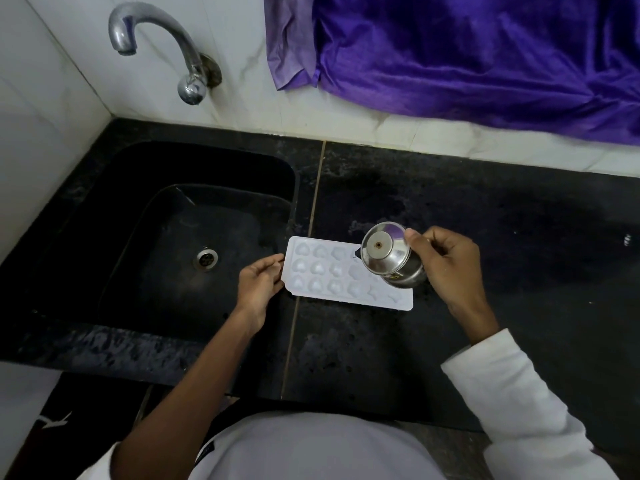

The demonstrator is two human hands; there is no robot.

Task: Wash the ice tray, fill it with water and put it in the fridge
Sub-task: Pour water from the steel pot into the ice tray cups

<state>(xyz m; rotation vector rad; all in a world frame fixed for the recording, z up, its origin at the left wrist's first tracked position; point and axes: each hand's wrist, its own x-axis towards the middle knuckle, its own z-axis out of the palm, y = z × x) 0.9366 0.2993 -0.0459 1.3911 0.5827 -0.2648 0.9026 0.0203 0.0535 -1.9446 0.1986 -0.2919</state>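
Observation:
A white plastic ice tray [332,271] with heart-shaped moulds lies flat on the black counter, just right of the sink. My left hand [259,282] pinches the tray's left edge between thumb and fingers. My right hand [446,265] grips a small steel pot [388,254], tilted on its side over the tray's right end, its round base facing the camera. The pot hides a few moulds beneath it.
The black sink [166,237] with its drain [206,258] lies to the left. A chrome tap [152,46] juts from the tiled wall above it. Purple cloth [467,57] hangs over the wall at back right. The black counter [502,220] stretches rightward.

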